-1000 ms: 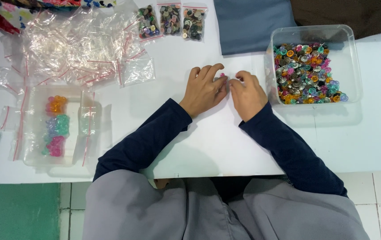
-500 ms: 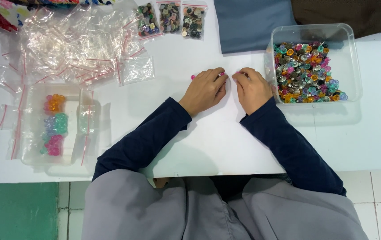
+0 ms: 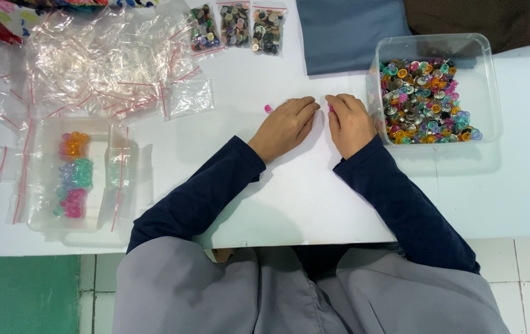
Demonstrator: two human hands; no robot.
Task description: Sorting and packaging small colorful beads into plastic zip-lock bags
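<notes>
White table point(image 3: 289, 204) unchanged; hands point(image 3: 284, 127) have parted slightly, pink button point(image 3: 268, 109) exposed.

I see bright, even light from above on the white table point(image 3: 289, 204). Soft shadows fall below the forearms and beside the clear tub point(image 3: 491, 86). The heap of plastic bags point(image 3: 101, 68) throws pale glare. Focus is fairly sharp; small buttons stay indistinct.

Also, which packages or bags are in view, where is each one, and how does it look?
Three filled bags: top centre, small, clear, red-striped, dark mixed buttons.
Empty bags: heaped top left, clear, red-striped.
Clear tub: right, square, multicoloured buttons.
Clear tray: left, bagged orange, green, pink buttons.
</notes>
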